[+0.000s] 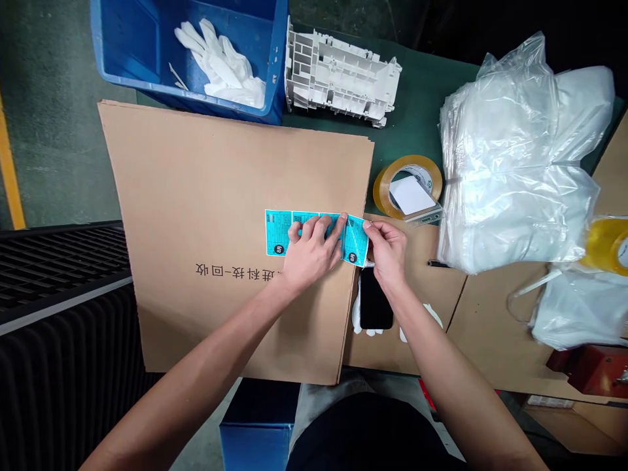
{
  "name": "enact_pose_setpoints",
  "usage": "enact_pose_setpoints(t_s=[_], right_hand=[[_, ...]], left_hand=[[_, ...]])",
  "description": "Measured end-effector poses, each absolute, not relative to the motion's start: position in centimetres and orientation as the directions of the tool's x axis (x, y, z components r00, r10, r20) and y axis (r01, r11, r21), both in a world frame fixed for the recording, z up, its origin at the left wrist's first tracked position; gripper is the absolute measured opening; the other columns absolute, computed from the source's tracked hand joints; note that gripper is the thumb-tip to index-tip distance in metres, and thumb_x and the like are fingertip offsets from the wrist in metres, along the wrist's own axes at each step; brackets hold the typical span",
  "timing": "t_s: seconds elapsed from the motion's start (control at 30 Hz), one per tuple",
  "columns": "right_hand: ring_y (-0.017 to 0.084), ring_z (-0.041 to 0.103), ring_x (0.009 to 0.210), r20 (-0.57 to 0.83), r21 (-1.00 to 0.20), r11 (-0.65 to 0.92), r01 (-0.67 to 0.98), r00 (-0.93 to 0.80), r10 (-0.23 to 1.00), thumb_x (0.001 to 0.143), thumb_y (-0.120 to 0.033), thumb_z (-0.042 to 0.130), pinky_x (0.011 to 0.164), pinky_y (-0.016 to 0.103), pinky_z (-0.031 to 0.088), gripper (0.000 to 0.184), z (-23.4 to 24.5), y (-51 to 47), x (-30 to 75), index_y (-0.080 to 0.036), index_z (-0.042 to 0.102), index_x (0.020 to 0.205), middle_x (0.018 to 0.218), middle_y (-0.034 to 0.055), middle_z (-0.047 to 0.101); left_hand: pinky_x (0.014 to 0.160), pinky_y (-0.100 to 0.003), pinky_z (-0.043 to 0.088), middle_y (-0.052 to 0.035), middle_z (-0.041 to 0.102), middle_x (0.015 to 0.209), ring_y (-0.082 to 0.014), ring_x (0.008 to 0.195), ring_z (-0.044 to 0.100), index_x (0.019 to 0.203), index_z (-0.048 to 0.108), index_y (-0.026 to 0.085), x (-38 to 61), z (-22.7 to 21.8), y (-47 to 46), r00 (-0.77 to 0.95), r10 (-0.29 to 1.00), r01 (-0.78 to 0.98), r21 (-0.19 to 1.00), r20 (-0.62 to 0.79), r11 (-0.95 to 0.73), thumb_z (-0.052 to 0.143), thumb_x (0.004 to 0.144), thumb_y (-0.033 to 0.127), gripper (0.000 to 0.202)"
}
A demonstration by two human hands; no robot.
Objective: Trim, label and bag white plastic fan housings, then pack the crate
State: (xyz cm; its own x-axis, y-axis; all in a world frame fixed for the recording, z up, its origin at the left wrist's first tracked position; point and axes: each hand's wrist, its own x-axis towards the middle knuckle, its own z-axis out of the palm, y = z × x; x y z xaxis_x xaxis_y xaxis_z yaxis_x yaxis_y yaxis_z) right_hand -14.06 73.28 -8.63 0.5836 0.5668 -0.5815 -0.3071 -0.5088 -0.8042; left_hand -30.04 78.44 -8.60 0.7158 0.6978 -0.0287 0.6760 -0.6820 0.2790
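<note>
A strip of bright blue printed labels (pixel 279 233) lies across the right part of a large flat cardboard sheet (pixel 206 176). My left hand (pixel 313 252) rests on the strip, fingers apart and fingertips pressing it against the cardboard. Between the thumb and fingers of my right hand (pixel 387 252) is the strip's right end, pinched near the sheet's right edge and tilted slightly from the rest. Part of the strip is hidden under my left hand. Printed dark characters (pixel 235 271) run along the cardboard below, partly covered by my left wrist.
Behind the cardboard stand a blue bin (pixel 191 98) holding white gloves (pixel 220 65) and a white plastic frame (pixel 343 78). To the right are a tape roll (pixel 383 186), a black phone (pixel 376 301) and a stack of clear plastic bags (pixel 510 170). A black ribbed surface (pixel 73 366) borders the left.
</note>
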Motion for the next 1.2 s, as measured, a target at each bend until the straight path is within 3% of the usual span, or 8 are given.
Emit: enact_pose_setpoints(t_s=[0.33,0.5,0.73,0.9,1.07,1.2], right_hand=[[0.012,0.053,0.055,-0.654,-0.752,-0.543,-0.373,0.518,0.551,0.074,-0.056,0.074,0.050,0.025,0.046,0.038,-7.9,72.2,-13.6,-0.020,0.062,0.075,0.066,-0.0027,0.060],[0.012,0.052,0.051,-0.682,-0.731,-0.574,-0.370,0.446,0.580,0.066,-0.052,0.082,0.047,0.025,0.044,0.037,-8.1,71.7,-13.2,-0.019,0.065,0.070,0.061,-0.0032,0.059],[0.012,0.055,0.057,-0.640,-0.767,-0.550,-0.332,0.463,0.613,0.072,-0.051,0.078,0.056,0.026,0.050,0.033,-8.7,71.0,-13.3,-0.020,0.065,0.071,0.065,-0.0038,0.061],[0.013,0.060,0.058,-0.668,-0.742,-0.607,-0.282,0.384,0.638,0.072,-0.053,0.079,0.054,0.025,0.051,0.036,-8.1,71.0,-12.3,-0.020,0.071,0.083,0.072,-0.0007,0.070],[0.014,0.059,0.046,-0.714,-0.699,-0.681,-0.219,0.169,0.679,0.070,-0.050,0.083,0.046,0.026,0.049,0.036,-7.9,70.7,-11.1,-0.015,0.071,0.069,0.056,0.0018,0.066],[0.013,0.062,0.050,-0.691,-0.721,-0.655,-0.224,0.158,0.706,0.073,-0.048,0.081,0.050,0.025,0.052,0.034,-8.3,70.4,-11.1,-0.017,0.069,0.068,0.058,0.0003,0.067]], left_hand=[[0.102,-0.050,0.025,-0.0156,0.062,0.125,-0.0326,0.117,0.054,0.152,0.041,0.021,-30.0,-8.8,78.5,0.729,0.685,0.668,0.216,0.004,-0.712,0.043,0.100,0.034,0.054],[0.102,-0.050,0.024,-0.0159,0.062,0.123,-0.0328,0.116,0.053,0.152,0.042,0.020,-30.1,-9.0,78.5,0.736,0.677,0.661,0.200,0.017,-0.723,0.043,0.100,0.033,0.054],[0.105,-0.050,0.023,-0.0153,0.060,0.128,-0.0337,0.120,0.052,0.156,0.034,0.026,-30.2,-9.1,78.4,0.716,0.697,0.675,0.293,-0.038,-0.677,0.044,0.099,0.035,0.059],[0.107,-0.052,0.023,-0.0157,0.060,0.131,-0.0343,0.122,0.052,0.156,0.035,0.026,-30.2,-9.1,78.4,0.710,0.702,0.681,0.315,-0.061,-0.661,0.045,0.098,0.034,0.059],[0.106,-0.053,0.025,-0.0167,0.060,0.130,-0.0350,0.121,0.051,0.155,0.036,0.025,-30.2,-9.2,78.4,0.715,0.697,0.677,0.311,-0.060,-0.667,0.044,0.098,0.033,0.058],[0.105,-0.053,0.025,-0.0164,0.060,0.128,-0.0346,0.120,0.052,0.155,0.035,0.024,-30.3,-9.2,78.4,0.722,0.691,0.672,0.289,-0.047,-0.682,0.043,0.099,0.035,0.058]])
